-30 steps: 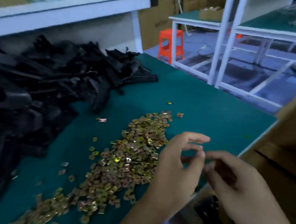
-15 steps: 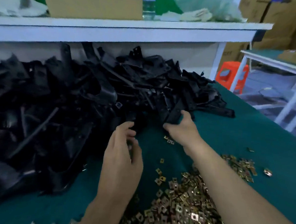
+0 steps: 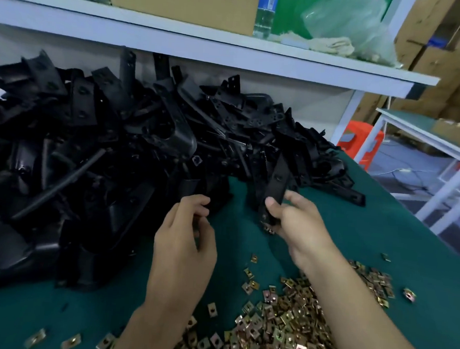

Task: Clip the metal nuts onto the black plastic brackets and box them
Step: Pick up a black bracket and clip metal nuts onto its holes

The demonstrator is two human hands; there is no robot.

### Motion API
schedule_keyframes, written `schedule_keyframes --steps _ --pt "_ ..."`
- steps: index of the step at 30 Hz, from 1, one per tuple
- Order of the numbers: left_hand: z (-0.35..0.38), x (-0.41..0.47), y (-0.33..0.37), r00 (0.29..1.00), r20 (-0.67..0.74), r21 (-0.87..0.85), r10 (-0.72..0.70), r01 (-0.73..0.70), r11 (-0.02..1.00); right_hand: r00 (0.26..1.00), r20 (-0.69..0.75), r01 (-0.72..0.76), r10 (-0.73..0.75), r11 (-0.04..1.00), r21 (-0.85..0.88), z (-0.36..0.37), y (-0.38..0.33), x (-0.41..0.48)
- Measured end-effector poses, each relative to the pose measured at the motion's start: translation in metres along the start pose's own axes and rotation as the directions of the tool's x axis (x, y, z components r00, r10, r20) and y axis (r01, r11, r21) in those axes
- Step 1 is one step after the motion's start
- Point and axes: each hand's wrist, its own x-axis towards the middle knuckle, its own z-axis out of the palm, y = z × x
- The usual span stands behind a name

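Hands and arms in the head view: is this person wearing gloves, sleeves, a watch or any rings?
No. The left hand and right hand are bare, with no gloves and no rings that show. The left forearm and right forearm are bare too, as far as the frame reaches: no sleeve, watch or wristband is in view, and no markings show.

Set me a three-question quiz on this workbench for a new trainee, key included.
1. True or false: the right hand grips a black plastic bracket.
2. Where does the heap of metal nuts lie? A in a bucket; B on the green table top, nearer the person than the bracket pile; C on the floor.
3. Fill in: the stool beyond the table is ____.
Key: 1 true; 2 B; 3 orange.
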Motion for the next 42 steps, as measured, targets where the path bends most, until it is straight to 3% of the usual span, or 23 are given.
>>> schedule_keyframes --steps 3,6,8,10,12,15,17,19,20,22,23,25,28,33,36,38,42 --pt "0.000 0.001 0.002 0.998 0.022 -0.128 -0.064 0.066 0.990 0.959 0.223 0.179 -0.174 0.984 0.000 0.000 -0.004 -0.034" --pt "-0.002 0.006 0.008 0.972 0.066 -0.356 -0.226 0.234 0.905 0.870 0.314 0.420 -0.381 0.905 -0.064 0.004 -0.008 -0.052" --pt "-0.003 0.009 0.012 0.891 0.213 -0.519 -0.401 0.450 0.727 0.814 0.309 0.547 -0.491 0.827 -0.128 0.008 -0.009 -0.055" --pt "-0.008 0.012 0.017 0.742 0.461 -0.598 -0.488 0.665 0.447 0.765 0.289 0.635 -0.575 0.747 -0.196 0.011 -0.008 -0.053" --pt "-0.016 0.013 0.018 0.612 0.679 -0.548 -0.407 0.790 0.274 0.711 0.237 0.700 -0.662 0.636 -0.326 0.012 -0.006 -0.051" --pt "-0.028 0.012 0.017 0.454 0.871 -0.416 -0.190 0.886 0.206 0.587 0.227 0.777 -0.777 0.462 -0.429 0.009 0.001 -0.044" --pt "-0.033 0.010 0.015 0.433 0.897 -0.414 -0.084 0.892 0.182 0.558 0.204 0.791 -0.804 0.441 -0.425 0.010 0.003 -0.043" --pt "-0.036 0.008 0.012 0.461 0.887 -0.452 -0.018 0.877 0.163 0.566 0.158 0.785 -0.809 0.471 -0.402 0.008 0.003 -0.041" --pt "-0.036 0.009 0.011 0.488 0.873 -0.483 -0.005 0.864 0.142 0.609 0.142 0.752 -0.780 0.512 -0.416 0.005 0.002 -0.041" --pt "-0.035 0.010 0.009 0.577 0.816 -0.572 -0.026 0.814 0.102 0.781 0.157 0.588 -0.605 0.626 -0.511 -0.009 0.000 -0.039" --pt "-0.033 0.011 0.009 0.625 0.778 -0.619 -0.057 0.779 0.101 0.856 0.194 0.489 -0.479 0.631 -0.603 -0.016 0.000 -0.037" --pt "-0.029 0.013 0.009 0.690 0.711 -0.675 -0.135 0.724 0.145 0.926 0.280 0.377 -0.255 0.543 -0.751 -0.032 -0.001 -0.036" --pt "-0.025 0.013 0.007 0.713 0.675 -0.690 -0.188 0.701 0.180 0.945 0.327 0.293 -0.004 0.449 -0.844 -0.053 -0.010 -0.038" --pt "-0.019 0.008 0.008 0.702 0.678 -0.668 -0.217 0.712 0.216 0.914 0.261 0.151 0.310 0.337 -0.929 -0.083 -0.022 -0.043" --pt "-0.014 0.006 0.007 0.691 0.677 -0.651 -0.253 0.722 0.232 0.890 0.287 0.194 0.353 0.277 -0.941 -0.081 -0.021 -0.044" --pt "-0.013 0.005 0.006 0.693 0.679 -0.634 -0.242 0.720 0.282 0.891 0.307 0.216 0.335 0.282 -0.935 -0.078 -0.019 -0.043" --pt "-0.012 0.004 0.007 0.682 0.672 -0.622 -0.287 0.731 0.280 0.885 0.351 0.256 0.306 0.312 -0.915 -0.075 -0.014 -0.039"
